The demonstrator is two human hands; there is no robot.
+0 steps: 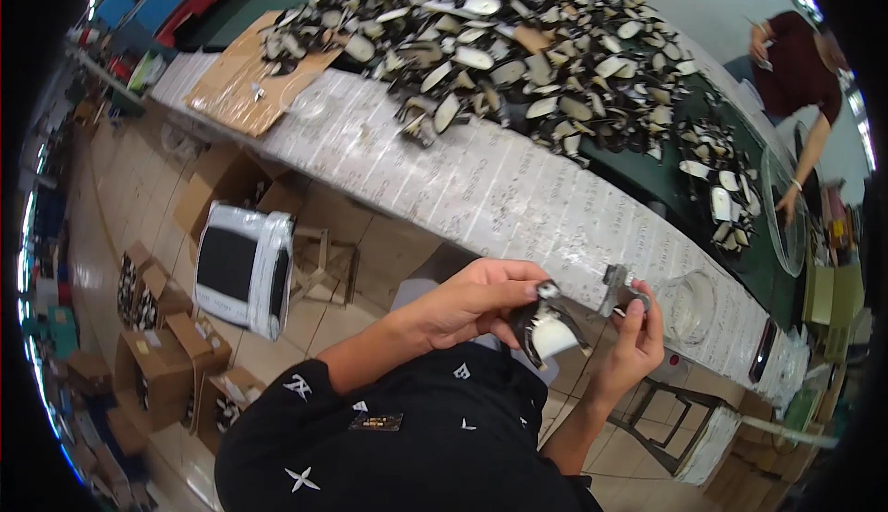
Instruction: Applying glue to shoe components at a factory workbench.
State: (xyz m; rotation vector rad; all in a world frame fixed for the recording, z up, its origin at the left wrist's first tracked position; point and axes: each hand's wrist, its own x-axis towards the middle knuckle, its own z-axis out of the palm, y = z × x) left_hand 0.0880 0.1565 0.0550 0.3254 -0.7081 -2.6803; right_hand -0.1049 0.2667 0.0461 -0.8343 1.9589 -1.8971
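My left hand [483, 297] is closed on a curved black plastic piece with a cream-white inner face [553, 334], gripping it by its narrow upper end. To the right, my right hand [636, 341] pinches a small grey metal block-like part [614, 292] between thumb and fingers, just above the near edge of the table. The two held parts are apart from each other. A large heap of similar black-and-cream pieces [499, 73] covers the far side of the table. What the grey part is exactly cannot be made out.
The long table [444, 188] has a printed plastic cover. On it lie a cardboard sheet [245, 77], a clear round roll [692, 307] and a dark phone-like slab [763, 350]. A wrapped stool [242, 267], a second stool [680, 429] and cartons [166, 364] stand below. A co-worker [795, 68] reaches in at far right.
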